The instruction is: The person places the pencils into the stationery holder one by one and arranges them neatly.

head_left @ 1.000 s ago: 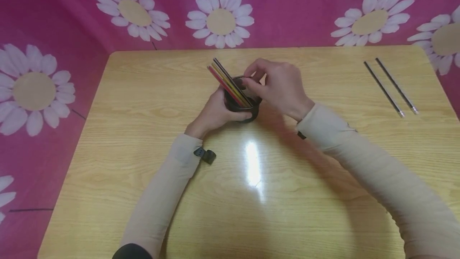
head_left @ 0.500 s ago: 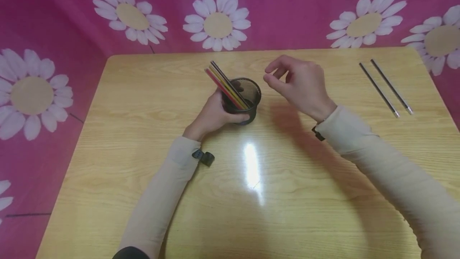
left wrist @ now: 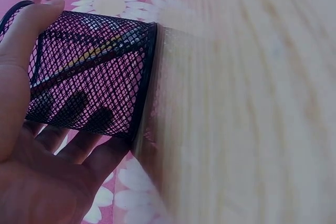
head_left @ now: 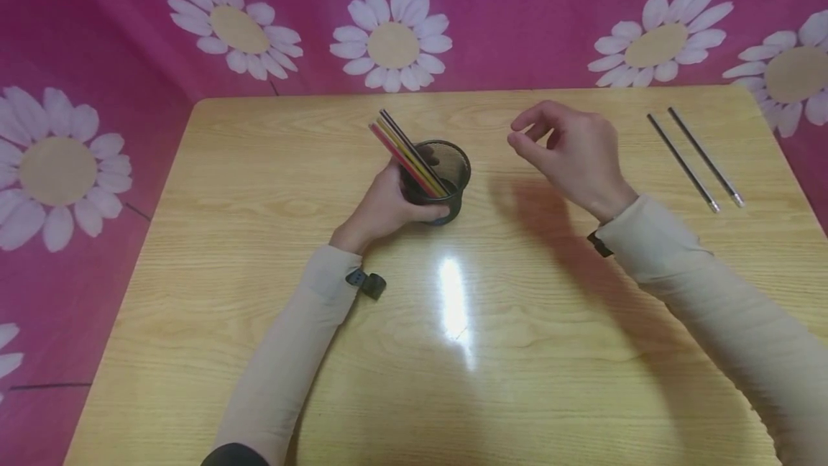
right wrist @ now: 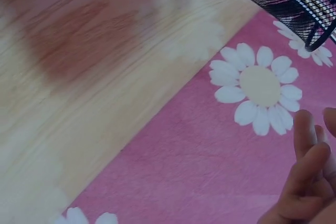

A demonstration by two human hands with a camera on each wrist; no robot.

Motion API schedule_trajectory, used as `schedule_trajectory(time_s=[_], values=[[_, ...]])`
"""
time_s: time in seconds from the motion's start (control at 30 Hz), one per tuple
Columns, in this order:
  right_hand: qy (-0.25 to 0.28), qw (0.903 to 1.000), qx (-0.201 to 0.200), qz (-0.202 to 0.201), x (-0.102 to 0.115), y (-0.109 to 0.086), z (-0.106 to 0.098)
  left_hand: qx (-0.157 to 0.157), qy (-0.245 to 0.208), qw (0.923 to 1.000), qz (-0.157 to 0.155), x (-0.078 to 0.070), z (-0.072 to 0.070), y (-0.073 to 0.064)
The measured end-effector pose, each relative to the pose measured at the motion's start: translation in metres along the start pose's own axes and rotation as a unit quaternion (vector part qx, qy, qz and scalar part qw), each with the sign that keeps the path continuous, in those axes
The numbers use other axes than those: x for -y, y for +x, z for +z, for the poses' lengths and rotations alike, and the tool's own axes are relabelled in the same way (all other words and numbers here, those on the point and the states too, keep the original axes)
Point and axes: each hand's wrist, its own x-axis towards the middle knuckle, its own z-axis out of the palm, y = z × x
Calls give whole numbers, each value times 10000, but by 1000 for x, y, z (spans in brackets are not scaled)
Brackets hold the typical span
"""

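Note:
My left hand [head_left: 383, 206] grips a black wire-mesh pencil cup [head_left: 456, 196], with the thumb along the near side and the fingers round the far side. In the left wrist view the mesh cup [left wrist: 100, 77] stands on the table, and the fingers [left wrist: 79, 148] wrap its wall. Several pencils [head_left: 409, 153], red, yellow and dark, lean left inside the cup. To the right of the cup my right hand [head_left: 576, 153] hovers above the table, fingers loosely bent, holding nothing. The right wrist view also shows these fingers [right wrist: 304, 135], apart from the cup.
Two dark pencils with pale eraser ends lie side by side at the table's right: a left one [head_left: 682, 162] and a right one [head_left: 706, 157]. A pink cloth [head_left: 517, 20] with white flowers hangs behind the wooden table [head_left: 517, 351].
My right hand has pulled back from the cup's rim and moved right, toward the two pencils on the table. The left hand still holds the cup in the same place.

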Motion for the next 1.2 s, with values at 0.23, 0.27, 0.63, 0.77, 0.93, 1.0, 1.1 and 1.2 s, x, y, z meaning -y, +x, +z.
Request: schedule_trajectory(time_s=[0.23,0.27,0.63,0.77,0.93,1.0,1.1,1.2], values=[[-173,9998,-43,131,-17,-6,-6,-3,-38,10000,-11,0,1,0],[-188,9997,-48,161,-20,-7,-7,-8,-44,10000,-11,0,1,0],[-460,9968,12,654,-58,-23,-17,-24,-99,9999,-43,0,1,0],[-608,9958,-46,687,-73,-27,-23,-14,-109,9999,-52,0,1,0],[-627,9949,0,790,-87,-33,-29,-1,-62,10000,-79,-2,1,1],[-676,9941,41,843,-93,-35,-30,7,-61,9999,-93,-2,1,0],[-826,9922,94,931,-102,-37,-34,8,-56,9999,-112,-2,1,0],[-1001,9896,161,1020,-110,-38,-39,-9,-19,9999,-108,-2,1,-1]])
